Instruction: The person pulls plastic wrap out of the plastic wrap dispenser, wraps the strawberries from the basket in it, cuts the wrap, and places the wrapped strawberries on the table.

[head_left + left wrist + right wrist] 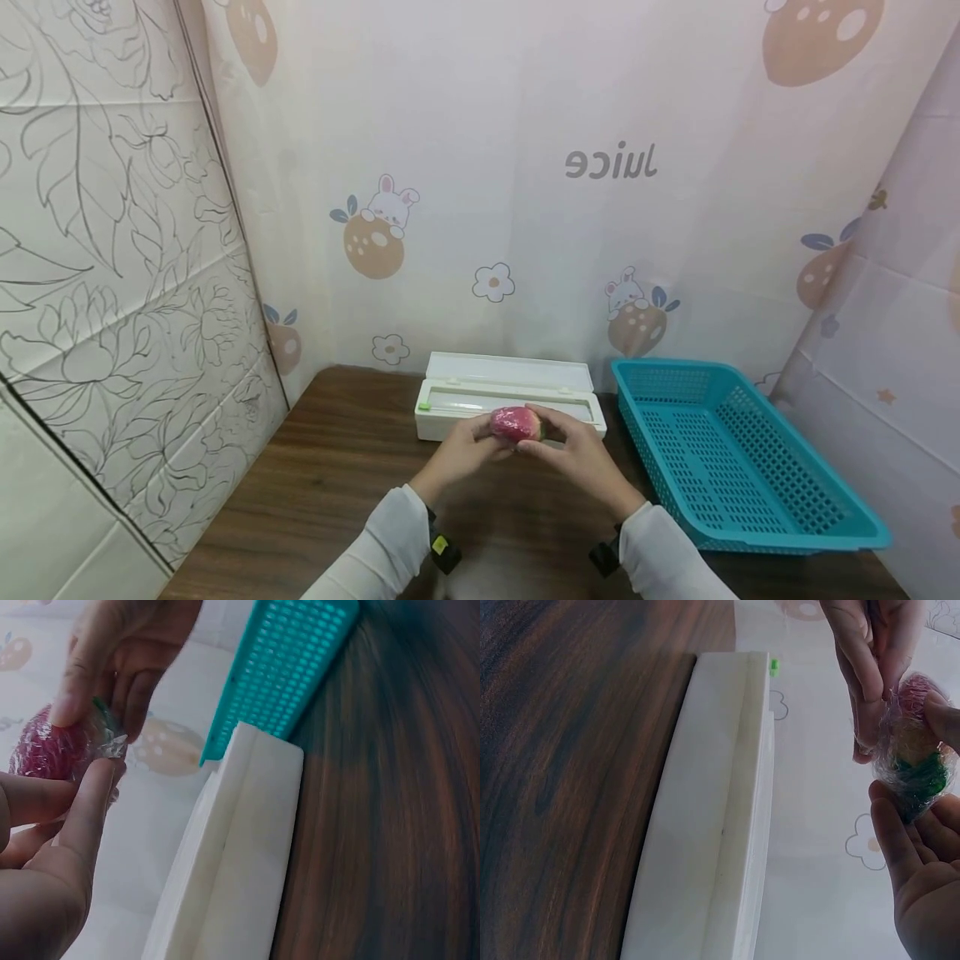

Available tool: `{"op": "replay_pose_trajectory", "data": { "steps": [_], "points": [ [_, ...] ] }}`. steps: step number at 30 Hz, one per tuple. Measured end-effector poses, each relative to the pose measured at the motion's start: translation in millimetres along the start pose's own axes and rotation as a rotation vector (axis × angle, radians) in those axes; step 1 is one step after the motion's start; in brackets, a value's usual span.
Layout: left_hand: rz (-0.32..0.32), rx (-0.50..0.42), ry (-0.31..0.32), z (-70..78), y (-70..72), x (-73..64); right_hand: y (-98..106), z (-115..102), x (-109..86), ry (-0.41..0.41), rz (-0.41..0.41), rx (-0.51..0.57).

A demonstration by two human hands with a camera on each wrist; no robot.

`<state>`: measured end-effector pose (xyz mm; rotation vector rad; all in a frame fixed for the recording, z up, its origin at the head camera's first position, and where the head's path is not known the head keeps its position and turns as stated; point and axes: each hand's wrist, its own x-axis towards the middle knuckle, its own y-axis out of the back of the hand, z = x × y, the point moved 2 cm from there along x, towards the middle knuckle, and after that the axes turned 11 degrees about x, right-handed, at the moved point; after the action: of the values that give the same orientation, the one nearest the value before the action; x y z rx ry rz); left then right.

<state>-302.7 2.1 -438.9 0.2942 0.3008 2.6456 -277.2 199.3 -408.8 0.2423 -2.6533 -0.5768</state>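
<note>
A red strawberry with a pale and green end is wrapped in crinkled clear film, held in the air between both hands. My left hand grips its red end; in the left wrist view the fingers pinch at the film. From the other side, my right hand holds the green end between thumb and fingers. Just behind the hands lies a long white cling film dispenser with its lid raised and a small green slider at its left end.
A turquoise perforated basket stands on the right of the dark wood table, close to the dispenser. Printed fabric curtains enclose the back and both sides.
</note>
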Motion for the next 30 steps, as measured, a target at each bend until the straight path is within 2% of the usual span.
{"op": "replay_pose_trajectory", "data": {
  "steps": [6,8,10,15,22,30],
  "points": [
    [-0.086,-0.346,0.063,0.7,-2.4,-2.3,-3,2,0.2,0.000,-0.008,-0.043],
    [-0.108,-0.427,0.081,2.4,-2.2,-3.9,-4,1,-0.1,0.020,-0.015,-0.062],
    [-0.134,-0.468,0.084,4.0,-2.0,-4.2,-5,0,-0.5,0.035,-0.017,-0.075],
    [-0.173,-0.480,0.100,5.5,-2.8,-3.5,-5,-1,-1.2,0.024,-0.018,-0.092],
    [-0.185,-0.497,0.111,8.0,-4.2,-2.9,-3,-3,-1.7,0.020,-0.042,-0.090],
    [-0.173,-0.330,0.111,5.2,7.8,-3.2,-2,-1,-2.4,0.028,-0.015,-0.088]
  ]
}}
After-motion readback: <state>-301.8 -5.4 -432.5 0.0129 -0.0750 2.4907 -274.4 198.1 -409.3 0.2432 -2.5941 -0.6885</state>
